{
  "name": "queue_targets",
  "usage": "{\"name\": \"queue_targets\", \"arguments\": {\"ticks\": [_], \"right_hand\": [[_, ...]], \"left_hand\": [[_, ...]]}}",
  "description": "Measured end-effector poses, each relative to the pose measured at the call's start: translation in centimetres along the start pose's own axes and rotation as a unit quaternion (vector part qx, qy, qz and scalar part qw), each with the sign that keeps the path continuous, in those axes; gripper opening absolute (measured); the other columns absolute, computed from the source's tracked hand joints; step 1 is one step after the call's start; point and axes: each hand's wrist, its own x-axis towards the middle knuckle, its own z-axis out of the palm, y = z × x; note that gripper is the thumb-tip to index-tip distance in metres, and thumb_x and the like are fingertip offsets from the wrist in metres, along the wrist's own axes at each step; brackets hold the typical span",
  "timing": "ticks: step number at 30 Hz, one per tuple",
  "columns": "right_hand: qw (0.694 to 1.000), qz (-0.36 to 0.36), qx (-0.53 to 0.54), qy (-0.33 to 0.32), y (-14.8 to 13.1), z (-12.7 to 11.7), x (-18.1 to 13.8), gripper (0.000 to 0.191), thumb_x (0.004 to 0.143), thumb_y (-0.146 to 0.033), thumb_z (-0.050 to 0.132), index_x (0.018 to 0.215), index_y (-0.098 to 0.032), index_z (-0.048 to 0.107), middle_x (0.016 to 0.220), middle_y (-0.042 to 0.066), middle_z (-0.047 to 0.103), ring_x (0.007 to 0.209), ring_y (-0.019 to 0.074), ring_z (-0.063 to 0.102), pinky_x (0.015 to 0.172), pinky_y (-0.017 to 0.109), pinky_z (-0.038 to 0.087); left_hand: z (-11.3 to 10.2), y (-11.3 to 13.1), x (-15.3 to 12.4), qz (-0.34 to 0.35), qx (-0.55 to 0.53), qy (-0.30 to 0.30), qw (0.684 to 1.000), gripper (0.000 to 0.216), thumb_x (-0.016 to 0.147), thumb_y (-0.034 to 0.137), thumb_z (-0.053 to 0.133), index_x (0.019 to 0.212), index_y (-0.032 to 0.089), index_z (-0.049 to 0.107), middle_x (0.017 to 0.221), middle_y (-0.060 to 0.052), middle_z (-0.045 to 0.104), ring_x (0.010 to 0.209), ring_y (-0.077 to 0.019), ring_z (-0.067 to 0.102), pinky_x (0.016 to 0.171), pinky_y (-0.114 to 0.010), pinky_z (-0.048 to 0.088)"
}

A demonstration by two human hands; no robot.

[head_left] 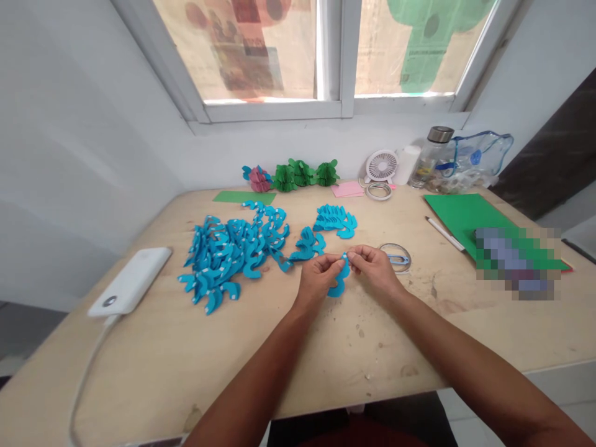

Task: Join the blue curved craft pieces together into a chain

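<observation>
Between my two hands is a curved blue paper piece (337, 288), held just above the table near its middle. My left hand (317, 277) pinches its upper left side with thumb and fingers. The fingertips of my right hand (372, 264) are closed at its top end, where a small white patch shows. Left of my hands lies a large heap of blue curved paper pieces (228, 248), many with white squares at their ends. A small blue cluster (307, 243) sits just beyond my left hand, and a fanned blue stack (334, 218) lies farther back.
A tape roll (395, 256) with a light-blue cutter lies right of my right hand. Green sheets (475, 217) and a white pen (444, 233) are farther right. A white power bank (133, 282) lies left. Green paper figures (302, 174), a small fan (382, 166) and a bottle (428, 158) line the wall.
</observation>
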Motion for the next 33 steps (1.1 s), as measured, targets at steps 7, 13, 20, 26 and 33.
{"name": "queue_targets", "arguments": {"ticks": [7, 13, 20, 26, 33], "right_hand": [[0.996, 0.044, 0.072, -0.023, -0.4, -0.1, -0.2, 0.028, 0.067, -0.044, 0.066, 0.067, -0.016, 0.063, 0.06, 0.001, 0.06, 0.052, 0.009, 0.046, 0.049, 0.023, 0.032], [0.997, 0.042, 0.053, -0.046, -0.2, -0.3, -0.1, 0.023, 0.066, -0.038, 0.069, 0.07, -0.016, 0.064, 0.059, -0.001, 0.059, 0.052, 0.0081, 0.045, 0.05, 0.022, 0.031], [0.994, 0.057, 0.075, -0.058, -0.5, -0.4, -0.1, 0.024, 0.062, -0.038, 0.072, 0.069, -0.016, 0.064, 0.057, -0.002, 0.057, 0.051, 0.0076, 0.044, 0.05, 0.022, 0.032], [0.986, 0.075, 0.115, -0.094, -0.2, -0.8, 0.0, 0.024, 0.062, -0.037, 0.073, 0.071, -0.017, 0.064, 0.059, -0.002, 0.059, 0.052, 0.008, 0.048, 0.051, 0.022, 0.034], [0.981, 0.087, 0.134, -0.109, 0.0, -0.9, 0.0, 0.024, 0.061, -0.036, 0.075, 0.071, -0.016, 0.064, 0.059, -0.002, 0.059, 0.052, 0.0074, 0.049, 0.052, 0.022, 0.035]], "left_hand": [[-0.3, -0.3, 0.3, -0.006, -0.003, 0.003, 1.0, 0.025, 0.058, 0.038, 0.069, 0.061, 0.013, 0.064, 0.057, -0.001, 0.059, 0.049, -0.0083, 0.048, 0.041, -0.018, 0.034], [-0.3, -0.1, 0.1, -0.005, 0.001, -0.007, 1.0, 0.023, 0.06, 0.036, 0.067, 0.061, 0.013, 0.063, 0.057, -0.001, 0.059, 0.049, -0.0079, 0.048, 0.041, -0.017, 0.034], [-0.5, 0.2, 0.1, 0.006, 0.014, -0.022, 1.0, 0.021, 0.06, 0.035, 0.066, 0.062, 0.014, 0.063, 0.056, 0.0, 0.059, 0.047, -0.0074, 0.046, 0.041, -0.018, 0.034], [-1.0, 0.2, 0.2, 0.006, 0.022, -0.068, 0.997, 0.023, 0.063, 0.037, 0.066, 0.06, 0.015, 0.062, 0.056, -0.003, 0.061, 0.048, -0.0093, 0.05, 0.042, -0.019, 0.034], [-1.1, 0.5, 0.1, 0.008, 0.013, -0.097, 0.995, 0.021, 0.064, 0.035, 0.066, 0.06, 0.015, 0.061, 0.055, -0.002, 0.06, 0.047, -0.0084, 0.049, 0.043, -0.018, 0.034]]}}
